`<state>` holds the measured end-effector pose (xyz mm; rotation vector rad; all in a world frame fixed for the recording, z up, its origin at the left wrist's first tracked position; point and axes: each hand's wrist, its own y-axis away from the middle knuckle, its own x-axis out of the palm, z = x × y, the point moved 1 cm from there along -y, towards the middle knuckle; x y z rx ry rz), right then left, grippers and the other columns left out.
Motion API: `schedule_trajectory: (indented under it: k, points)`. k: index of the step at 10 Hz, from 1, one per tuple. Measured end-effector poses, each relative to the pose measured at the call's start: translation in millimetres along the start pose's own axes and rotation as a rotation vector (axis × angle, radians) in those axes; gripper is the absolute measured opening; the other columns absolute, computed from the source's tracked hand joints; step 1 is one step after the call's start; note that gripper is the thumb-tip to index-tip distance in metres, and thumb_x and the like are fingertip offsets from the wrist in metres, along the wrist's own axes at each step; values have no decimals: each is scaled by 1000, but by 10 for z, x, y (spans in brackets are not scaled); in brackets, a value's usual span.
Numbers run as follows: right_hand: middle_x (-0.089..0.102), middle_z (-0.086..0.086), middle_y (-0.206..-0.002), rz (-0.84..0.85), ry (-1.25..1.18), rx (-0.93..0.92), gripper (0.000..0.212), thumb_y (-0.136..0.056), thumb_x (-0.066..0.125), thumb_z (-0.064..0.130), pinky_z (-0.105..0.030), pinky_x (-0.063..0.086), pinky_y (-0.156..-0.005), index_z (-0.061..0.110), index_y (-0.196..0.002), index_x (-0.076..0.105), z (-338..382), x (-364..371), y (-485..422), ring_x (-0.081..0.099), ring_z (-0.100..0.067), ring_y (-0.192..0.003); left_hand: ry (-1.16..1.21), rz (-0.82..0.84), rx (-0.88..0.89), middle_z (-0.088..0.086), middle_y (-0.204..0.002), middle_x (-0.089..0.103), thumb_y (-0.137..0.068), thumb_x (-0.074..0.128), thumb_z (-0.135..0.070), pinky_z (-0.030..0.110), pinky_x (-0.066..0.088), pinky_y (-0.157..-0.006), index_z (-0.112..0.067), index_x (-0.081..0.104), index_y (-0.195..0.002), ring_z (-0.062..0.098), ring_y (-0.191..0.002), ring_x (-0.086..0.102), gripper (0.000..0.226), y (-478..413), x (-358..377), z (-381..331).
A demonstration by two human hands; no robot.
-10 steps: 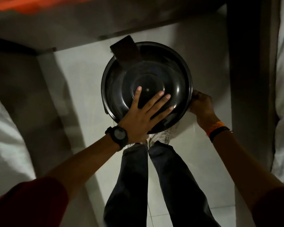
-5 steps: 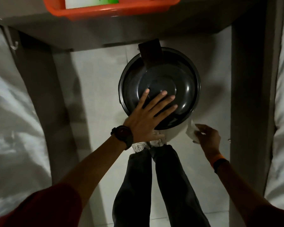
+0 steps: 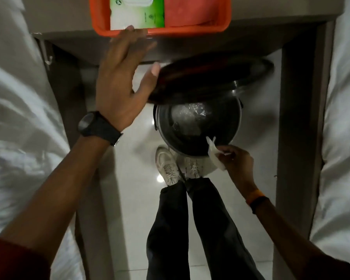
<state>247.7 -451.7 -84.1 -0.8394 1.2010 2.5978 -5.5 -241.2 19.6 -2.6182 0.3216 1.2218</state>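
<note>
A black round bin (image 3: 198,126) stands on the floor between two beds, with a clear plastic liner showing inside. Its black lid (image 3: 208,77) is swung up and blurred above the opening. My left hand (image 3: 121,77) is raised beside the lid's left edge, fingers straight and spread, the thumb touching the lid. At the bin's near right rim my right hand (image 3: 234,160) pinches a crumpled white wipe (image 3: 214,154).
An orange tray (image 3: 160,17) holding a green and white wipes pack (image 3: 137,11) sits on a grey bedside table (image 3: 190,43) just above the bin. White bedding (image 3: 18,118) lies on both sides. My white shoes (image 3: 170,168) stand against the bin on the tiled floor.
The lid, closed under my flat left hand before, has swung open. My left hand rose up beside it. My right hand brought the wipe up to the bin's rim.
</note>
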Motion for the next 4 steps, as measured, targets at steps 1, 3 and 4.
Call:
schedule_trajectory:
  k: [1, 3, 4]
  points:
    - [72, -16, -120, 103, 14, -86, 28, -93, 69, 9, -38, 60, -93, 4, -120, 70, 356, 221, -450, 69, -24, -105, 45, -14, -42, 17, -143, 52, -104, 34, -30, 53, 38, -114, -5, 57, -134, 33, -139, 43, 45, -206, -16, -30]
    - [72, -22, -118, 16, 125, -112, 25, -100, 58, 16, -46, 60, -86, 3, -120, 66, 505, 100, -531, 70, -37, -108, 8, 2, -33, 13, -141, 56, -106, 31, -29, 54, 36, -115, -9, 59, -133, 29, -139, 44, 44, -353, 1, -118]
    - [72, -15, -116, -49, 306, -182, 24, -101, 56, 16, -28, 57, -76, 10, -121, 67, 206, -126, -96, 72, -29, -101, -165, 2, 26, 9, -145, 54, -107, 29, -37, 54, 32, -118, -14, 60, -133, 28, -142, 41, 47, -398, -16, -170]
